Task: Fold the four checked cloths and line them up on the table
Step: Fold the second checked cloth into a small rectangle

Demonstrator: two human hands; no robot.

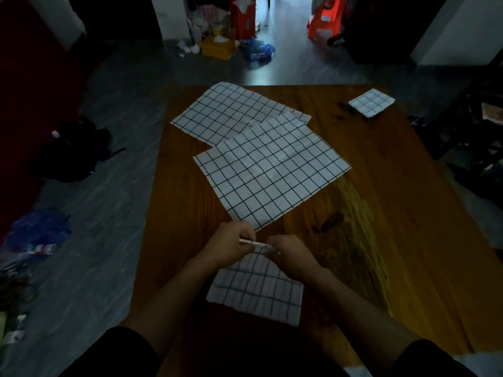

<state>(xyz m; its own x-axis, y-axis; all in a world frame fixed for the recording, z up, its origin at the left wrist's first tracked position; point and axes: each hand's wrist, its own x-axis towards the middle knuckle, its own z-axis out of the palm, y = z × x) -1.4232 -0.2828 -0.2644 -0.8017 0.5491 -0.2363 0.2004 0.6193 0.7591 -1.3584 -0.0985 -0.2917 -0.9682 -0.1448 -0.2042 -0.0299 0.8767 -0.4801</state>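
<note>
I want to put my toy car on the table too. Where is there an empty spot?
The right side of the table is bare wood, between the near open cloth and the right edge, below the small folded cloth. A narrower bare strip runs along the left edge. The middle is crowded: two open cloths overlap, and both hands grip the cloth being folded.

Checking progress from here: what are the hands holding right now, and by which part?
Both hands, left hand and right hand, pinch the partly folded checked cloth along its far folded edge, near the two ends; the rest hangs toward the person.
</note>
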